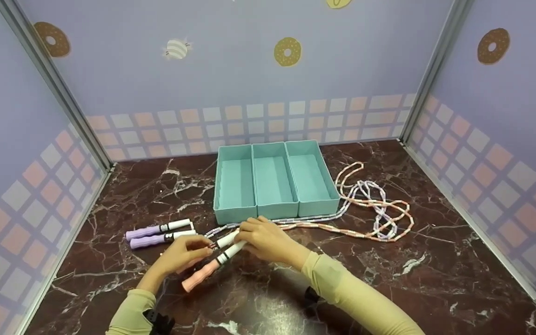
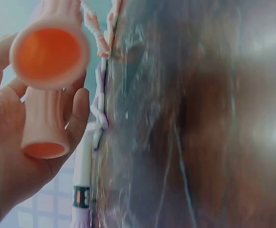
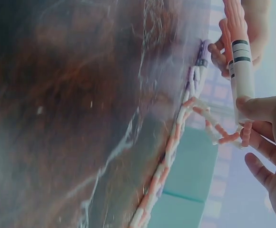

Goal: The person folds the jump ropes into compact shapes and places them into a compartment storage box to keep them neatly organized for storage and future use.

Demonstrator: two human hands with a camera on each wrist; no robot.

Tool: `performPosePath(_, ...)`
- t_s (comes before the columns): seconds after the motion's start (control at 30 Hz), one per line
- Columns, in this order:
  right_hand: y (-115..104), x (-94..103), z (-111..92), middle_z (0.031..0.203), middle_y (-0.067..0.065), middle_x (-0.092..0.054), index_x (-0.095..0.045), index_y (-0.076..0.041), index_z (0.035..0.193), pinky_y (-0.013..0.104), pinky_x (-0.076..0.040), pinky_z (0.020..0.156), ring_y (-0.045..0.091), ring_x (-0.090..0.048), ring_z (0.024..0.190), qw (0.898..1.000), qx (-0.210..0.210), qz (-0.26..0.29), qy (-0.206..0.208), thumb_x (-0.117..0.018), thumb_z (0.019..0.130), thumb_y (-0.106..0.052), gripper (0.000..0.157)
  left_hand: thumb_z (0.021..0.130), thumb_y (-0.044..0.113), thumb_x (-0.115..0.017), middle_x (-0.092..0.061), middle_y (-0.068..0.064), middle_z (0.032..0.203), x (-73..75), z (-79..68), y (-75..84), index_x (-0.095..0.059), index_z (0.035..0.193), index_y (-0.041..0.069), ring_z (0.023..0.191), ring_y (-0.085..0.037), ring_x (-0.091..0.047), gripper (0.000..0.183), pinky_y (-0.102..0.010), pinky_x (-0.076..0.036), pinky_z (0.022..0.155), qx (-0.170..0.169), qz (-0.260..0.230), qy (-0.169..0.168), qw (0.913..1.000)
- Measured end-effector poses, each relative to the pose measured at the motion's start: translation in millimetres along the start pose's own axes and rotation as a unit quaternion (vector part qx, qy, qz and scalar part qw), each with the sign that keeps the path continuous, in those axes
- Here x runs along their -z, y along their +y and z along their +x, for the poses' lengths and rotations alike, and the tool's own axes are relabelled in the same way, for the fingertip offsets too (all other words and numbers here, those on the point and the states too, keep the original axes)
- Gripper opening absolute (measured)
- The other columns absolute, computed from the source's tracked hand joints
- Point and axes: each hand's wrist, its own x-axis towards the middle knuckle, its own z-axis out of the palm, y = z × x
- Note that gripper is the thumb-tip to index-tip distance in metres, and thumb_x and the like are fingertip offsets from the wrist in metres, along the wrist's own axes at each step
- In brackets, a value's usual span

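A jump rope with two peach-and-white handles (image 1: 205,274) is held just above the dark marbled table, in front of the teal bins. My left hand (image 1: 182,253) curls round one peach grip (image 2: 47,121); the other grip's hollow end shows beside it in the left wrist view. At the white ends of the handles, my right hand (image 1: 265,239) pinches with its thumb (image 3: 259,108) and fingers. From there the peach-and-white beaded cord (image 1: 342,230) hangs in a short loop, then runs right across the table into a loose tangle.
A second jump rope's purple-and-white handles (image 1: 149,231) lie to the left, side by side. Its lilac beaded cord (image 1: 333,217) passes in front of the three-compartment teal bin (image 1: 235,215) and mixes with the peach cord. Patterned panels (image 1: 231,93) enclose the table's back and sides.
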Motion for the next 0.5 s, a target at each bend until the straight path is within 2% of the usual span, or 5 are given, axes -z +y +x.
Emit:
performPosePath(0.13,7,5.1,-3,0.095,-0.007,-0.064,-0.071,-0.022,0.1,0.026,-0.043,0.074,0.012,-0.055,0.086,1.0,-0.003,0.008,0.025,-0.073,0.086,-0.022,0.014,0.092,0.014,-0.067,-0.073,-0.016,0.101,-4.6,5.2,5.2,-0.072,0.105,0.001,0.088,0.002,-0.061,0.019,-0.016,-0.048,0.085,-0.013,-0.008,0.003,0.9999)
performPosePath(0.3,12,12.2,-6,0.095,-0.006,-0.063,-0.07,-0.021,0.098,0.026,-0.044,0.076,0.013,-0.055,0.087,0.999,0.0,0.001,0.05,-0.075,0.085,-0.022,0.014,0.093,0.011,-0.065,-0.071,-0.018,0.101,-10.7,10.6,11.6,-0.069,0.107,-0.004,0.085,0.001,-0.061,0.022,-0.016,-0.049,0.082,-0.006,-0.052,-0.005,0.9986)
performPosePath(0.4,14,15.3,-7,0.094,-0.006,-0.063,-0.07,-0.02,0.097,0.026,-0.045,0.076,0.014,-0.056,0.087,0.998,0.0,-0.004,0.064,-0.074,0.085,-0.021,0.013,0.093,0.01,-0.064,-0.071,-0.013,0.098,-14.2,12.5,14.7,-0.067,0.109,-0.009,0.083,0.001,-0.062,0.025,-0.015,-0.049,0.08,0.007,-0.076,-0.009,0.9971)
performPosePath(0.5,16,17.2,-9,0.094,-0.005,-0.063,-0.069,-0.02,0.097,0.027,-0.046,0.076,0.014,-0.056,0.087,0.997,-0.003,-0.003,0.075,-0.074,0.085,-0.021,0.013,0.094,0.01,-0.063,-0.072,0.0,0.093,-17.4,14.7,16.2,-0.062,0.111,-0.014,0.081,0.001,-0.063,0.029,-0.015,-0.051,0.077,0.023,-0.107,-0.015,0.9939)
